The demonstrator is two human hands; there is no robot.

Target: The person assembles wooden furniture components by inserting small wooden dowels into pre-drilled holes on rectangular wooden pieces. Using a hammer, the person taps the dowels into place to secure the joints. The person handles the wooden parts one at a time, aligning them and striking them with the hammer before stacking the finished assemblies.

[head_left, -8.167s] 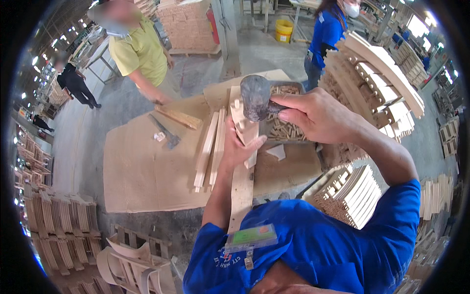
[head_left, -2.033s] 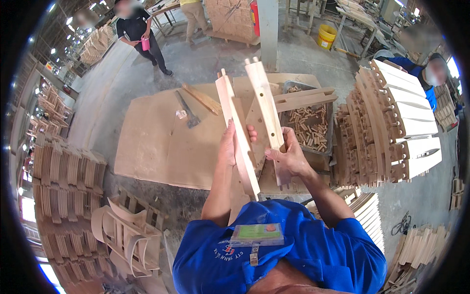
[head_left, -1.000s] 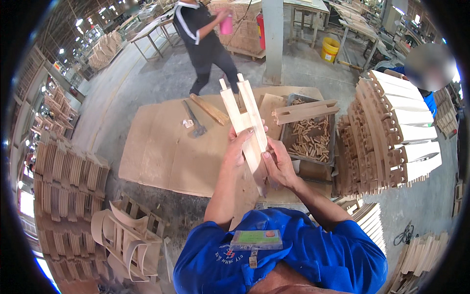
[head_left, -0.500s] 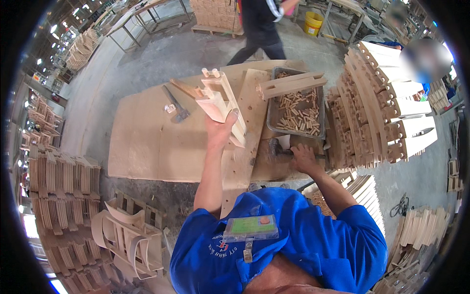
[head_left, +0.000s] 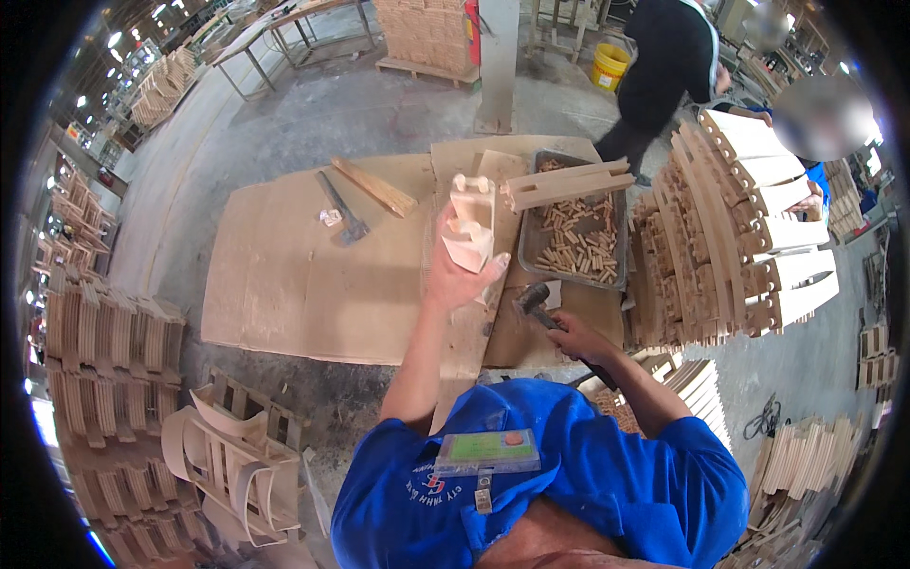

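Observation:
My left hand [head_left: 451, 275] is wrapped round a pale wooden furniture part [head_left: 471, 216], held upright over a board on the table. Dowel ends stick up from the part's top. In my right hand [head_left: 580, 339] is a hammer [head_left: 536, 302], gripped by its dark handle, with the head pointing to the far left over the cardboard. Beyond it stands a grey tray [head_left: 621, 251] holding many short wooden dowels [head_left: 573, 248]. A slotted wooden piece [head_left: 569, 183] lies across the tray.
A second hammer [head_left: 353, 228] and a wooden stick [head_left: 374, 187] lie on the cardboard-covered table [head_left: 275, 275]. Wooden parts are stacked high at the right [head_left: 711, 228] and left [head_left: 114, 351]. One person in black [head_left: 664, 66] is beyond the table; another, in blue, is behind the right stack.
My right hand has taken hold of the hammer and raised it from the table. The wooden part in my left hand has turned more upright. The person in black has moved right.

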